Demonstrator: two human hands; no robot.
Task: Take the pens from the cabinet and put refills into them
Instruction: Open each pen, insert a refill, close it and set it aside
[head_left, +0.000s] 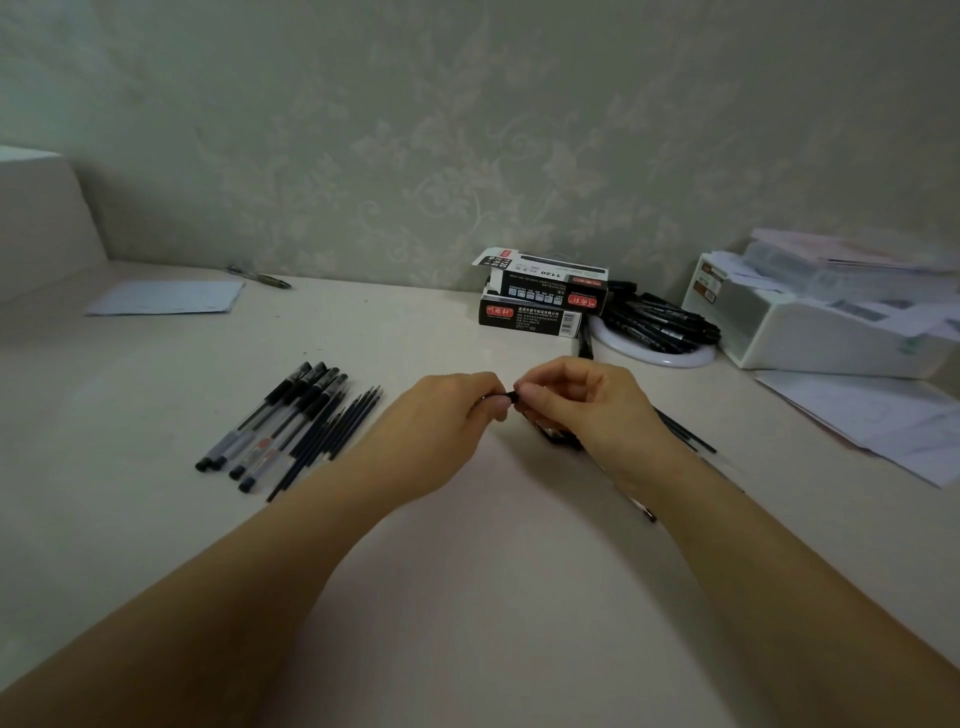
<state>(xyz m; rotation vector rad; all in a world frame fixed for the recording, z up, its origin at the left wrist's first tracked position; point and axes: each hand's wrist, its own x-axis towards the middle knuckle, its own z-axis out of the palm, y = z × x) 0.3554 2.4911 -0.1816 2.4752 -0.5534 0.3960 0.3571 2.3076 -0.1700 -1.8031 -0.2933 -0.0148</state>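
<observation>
My left hand (457, 400) and right hand (566, 400) pinch one light, slippery pen (511, 398); hold near the joint.

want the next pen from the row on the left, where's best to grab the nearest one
Pinch the nearest pen mid-barrel from above, fingers across its width. It lies flat, slanting away to the upper right, with the loose refills close on its right side.

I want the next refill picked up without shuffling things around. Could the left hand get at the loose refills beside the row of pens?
Probably yes. The refills lie bare just left of the left hand, nothing between; but it pinches a small dark part first.
</observation>
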